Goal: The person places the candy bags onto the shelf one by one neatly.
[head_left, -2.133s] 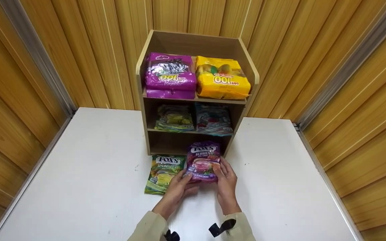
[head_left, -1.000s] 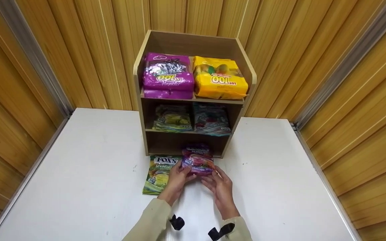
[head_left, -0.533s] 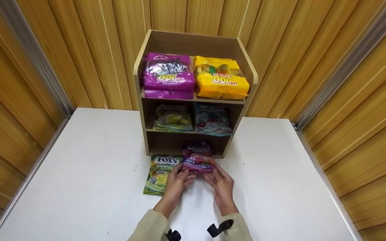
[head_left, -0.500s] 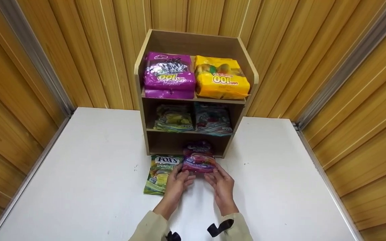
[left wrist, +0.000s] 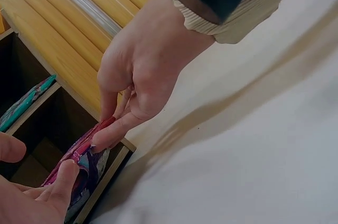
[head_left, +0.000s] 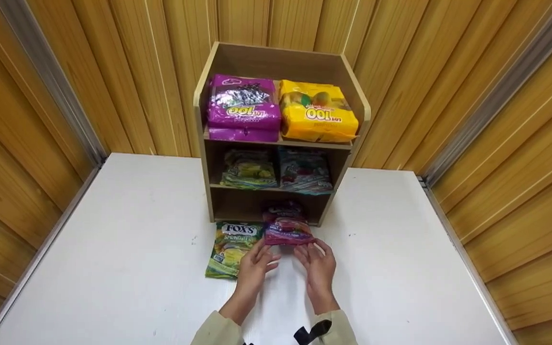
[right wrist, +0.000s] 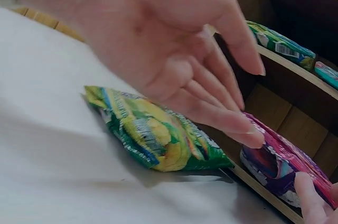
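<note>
The purple bag of Fox's berries candy (head_left: 285, 227) lies half inside the bottom compartment on the right, its lower edge jutting out. My left hand (head_left: 253, 270) touches its lower left corner with extended fingertips, its thumb lifted off the bag in the right wrist view. My right hand (head_left: 320, 268) pinches the lower right corner; in the left wrist view, digits of the right hand (left wrist: 142, 71) sit on the top and front of that corner. Left of it, a green bag of Fox's spring tea candy (head_left: 233, 251) lies on the white table, partly behind my left hand.
A small wooden shelf (head_left: 207, 191) stands on the white table (head_left: 127, 249) against wood-panelled walls. Purple packs (head_left: 243, 108) and yellow packs (head_left: 319, 112) fill its top. Green bags (head_left: 248, 170) and blue bags (head_left: 306, 170) lie on the middle level.
The purple candy bag has gone from being held in both hands before the shelf to lying partly in the bottom compartment. My left thumb has come off it.
</note>
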`<state>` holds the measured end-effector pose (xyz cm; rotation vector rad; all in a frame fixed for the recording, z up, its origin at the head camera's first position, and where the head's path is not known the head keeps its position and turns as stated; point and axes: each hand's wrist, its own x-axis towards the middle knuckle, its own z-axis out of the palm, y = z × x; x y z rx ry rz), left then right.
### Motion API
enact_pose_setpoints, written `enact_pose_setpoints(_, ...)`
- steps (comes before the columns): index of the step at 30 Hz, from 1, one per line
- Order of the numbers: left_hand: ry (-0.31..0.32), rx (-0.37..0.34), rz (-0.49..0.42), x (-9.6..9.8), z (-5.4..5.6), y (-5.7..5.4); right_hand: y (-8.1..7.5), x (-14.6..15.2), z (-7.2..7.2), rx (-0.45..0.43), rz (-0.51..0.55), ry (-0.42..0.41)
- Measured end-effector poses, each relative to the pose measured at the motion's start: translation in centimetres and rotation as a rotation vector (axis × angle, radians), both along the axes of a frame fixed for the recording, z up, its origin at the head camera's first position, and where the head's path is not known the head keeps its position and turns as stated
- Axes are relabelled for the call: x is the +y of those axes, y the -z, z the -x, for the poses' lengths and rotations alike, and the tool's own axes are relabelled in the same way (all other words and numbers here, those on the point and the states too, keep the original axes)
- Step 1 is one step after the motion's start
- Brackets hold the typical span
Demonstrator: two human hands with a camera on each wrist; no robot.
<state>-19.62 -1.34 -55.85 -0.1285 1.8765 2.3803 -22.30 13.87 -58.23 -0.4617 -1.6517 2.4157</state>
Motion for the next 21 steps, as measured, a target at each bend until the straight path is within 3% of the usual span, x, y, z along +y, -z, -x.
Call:
enact_pose_setpoints(6, 0.001, -0.026, 0.007, 0.5, 0.4, 0.1, -0.3, -0.4, -0.8, 0.002, -0.099, -0.018)
enact_pose_setpoints(10, 0.035, -0.052, -0.035, 0.5, 0.9, 0.3, -0.5, -0.3, -0.8, -0.03, -0.092, -0.047)
enact_pose_setpoints(15, 0.113, -0.072, -0.088, 0.4, 1.3, 0.7, -0.7, 0.2, -0.4, -0.077, -0.091, -0.096)
enact_pose_setpoints(21, 0.135, -0.087, -0.111, 0.7, 2.3, 1.2, -1.1, 0.9, 0.6, -0.109, -0.097, -0.168)
